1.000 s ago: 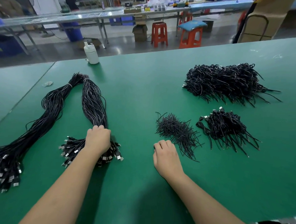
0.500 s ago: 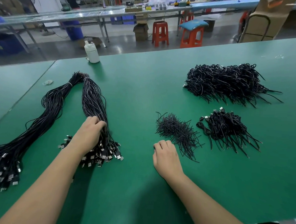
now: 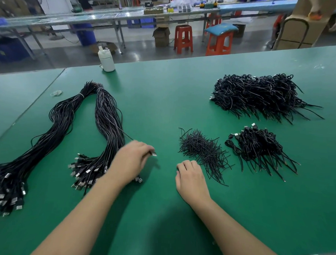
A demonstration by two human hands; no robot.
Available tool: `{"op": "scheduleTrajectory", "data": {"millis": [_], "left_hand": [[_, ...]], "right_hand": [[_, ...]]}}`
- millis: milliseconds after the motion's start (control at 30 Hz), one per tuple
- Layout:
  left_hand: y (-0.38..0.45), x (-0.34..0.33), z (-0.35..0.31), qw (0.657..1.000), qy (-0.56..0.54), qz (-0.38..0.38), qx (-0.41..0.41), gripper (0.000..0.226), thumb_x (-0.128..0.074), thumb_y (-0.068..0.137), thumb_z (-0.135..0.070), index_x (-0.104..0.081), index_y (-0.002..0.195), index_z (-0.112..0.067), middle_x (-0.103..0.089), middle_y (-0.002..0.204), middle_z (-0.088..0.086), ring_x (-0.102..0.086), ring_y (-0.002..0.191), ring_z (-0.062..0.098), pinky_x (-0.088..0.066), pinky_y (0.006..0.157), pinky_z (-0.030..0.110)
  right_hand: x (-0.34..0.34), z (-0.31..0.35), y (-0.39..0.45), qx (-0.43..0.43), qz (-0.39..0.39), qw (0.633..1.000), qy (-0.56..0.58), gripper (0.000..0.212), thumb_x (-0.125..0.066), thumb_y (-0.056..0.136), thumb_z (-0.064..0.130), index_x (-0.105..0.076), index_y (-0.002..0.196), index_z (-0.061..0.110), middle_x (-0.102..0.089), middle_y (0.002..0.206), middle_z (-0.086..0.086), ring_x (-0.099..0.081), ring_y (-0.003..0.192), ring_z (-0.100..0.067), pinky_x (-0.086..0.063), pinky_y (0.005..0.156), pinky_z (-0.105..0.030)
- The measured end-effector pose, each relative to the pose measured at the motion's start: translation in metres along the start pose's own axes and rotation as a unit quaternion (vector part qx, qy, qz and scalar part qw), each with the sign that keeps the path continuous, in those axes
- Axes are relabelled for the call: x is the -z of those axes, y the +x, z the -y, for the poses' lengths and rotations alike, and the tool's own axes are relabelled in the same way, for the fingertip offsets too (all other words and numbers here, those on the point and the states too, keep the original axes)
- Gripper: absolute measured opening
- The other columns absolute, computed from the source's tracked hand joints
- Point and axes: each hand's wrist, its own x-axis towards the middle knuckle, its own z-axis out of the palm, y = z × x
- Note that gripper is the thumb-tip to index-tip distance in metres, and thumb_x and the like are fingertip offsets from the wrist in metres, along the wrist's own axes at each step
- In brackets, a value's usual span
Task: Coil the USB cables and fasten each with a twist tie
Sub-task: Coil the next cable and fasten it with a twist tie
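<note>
A long bundle of black USB cables (image 3: 108,121) lies bent in an arch on the left of the green table (image 3: 164,93), its plug ends fanned out near me. My left hand (image 3: 132,161) pinches one cable's metal plug (image 3: 154,154) and holds it just right of the bundle, the cable trailing back to the bundle. My right hand (image 3: 190,177) rests on the table with fingers curled, beside a heap of black twist ties (image 3: 202,149); I see nothing in it. Coiled, tied cables sit in a small pile (image 3: 261,149) and a large pile (image 3: 259,94) on the right.
A white bottle (image 3: 106,60) stands at the table's far edge. A few rubber bands (image 3: 56,93) lie at the far left near the seam with the neighbouring table. Red stools, boxes and another workbench are on the floor beyond.
My left hand left the bundle's plug ends and moved right, drawing one cable's plug out with it. My right hand has stayed in place.
</note>
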Motion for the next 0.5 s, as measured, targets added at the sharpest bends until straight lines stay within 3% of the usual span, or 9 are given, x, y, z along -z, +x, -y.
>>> {"op": "scheduleTrajectory", "data": {"millis": [167,300,367,433,500], "left_hand": [[-0.020,-0.045,-0.046,0.974,-0.204,0.081,0.046,0.013,-0.067,0.091,-0.016,-0.077,0.100,-0.016,-0.072,0.105,-0.007,-0.065,0.098,0.008,-0.048,0.095,0.025],[-0.023,-0.055,-0.058,0.917,-0.350,0.033,0.190,0.013,-0.069,0.090,-0.009,-0.078,0.096,-0.016,-0.070,0.110,-0.006,-0.067,0.095,0.004,-0.051,0.088,0.022],[-0.021,-0.054,-0.060,0.851,-0.446,-0.004,0.276,0.018,-0.066,0.091,-0.003,-0.074,0.106,-0.007,-0.071,0.110,-0.001,-0.071,0.084,0.007,-0.054,0.078,0.018],[-0.018,-0.052,-0.061,0.783,-0.532,-0.030,0.321,0.020,-0.064,0.092,0.000,-0.068,0.111,0.001,-0.075,0.099,0.000,-0.071,0.076,0.013,-0.056,0.071,0.020],[-0.016,-0.048,-0.062,0.784,-0.536,-0.037,0.310,0.015,-0.064,0.092,-0.002,-0.072,0.104,-0.006,-0.074,0.092,-0.004,-0.068,0.076,0.008,-0.054,0.074,0.018]], "right_hand": [[0.006,0.001,-0.001,0.011,0.003,0.999,0.041,0.025,-0.050,0.089,0.024,-0.059,0.111,0.016,-0.059,0.108,0.000,-0.051,0.096,-0.022,-0.046,0.088,-0.037],[0.014,-0.007,-0.001,0.021,0.011,0.978,0.205,0.050,-0.051,0.082,0.000,-0.060,0.129,0.014,-0.058,0.135,0.001,-0.050,0.121,-0.018,-0.037,0.110,-0.033],[0.023,-0.006,-0.001,-0.063,0.039,0.942,0.329,0.053,-0.045,0.083,-0.010,-0.065,0.125,0.015,-0.060,0.131,0.003,-0.050,0.123,-0.011,-0.034,0.112,-0.028],[0.035,-0.001,-0.002,-0.115,0.109,0.885,0.437,0.046,-0.045,0.090,-0.007,-0.071,0.113,0.023,-0.067,0.118,0.013,-0.056,0.115,-0.001,-0.038,0.106,-0.022],[0.047,0.003,-0.005,-0.082,0.148,0.868,0.466,0.032,-0.050,0.097,0.008,-0.072,0.097,0.031,-0.072,0.100,0.020,-0.061,0.101,0.003,-0.042,0.094,-0.016]]}}
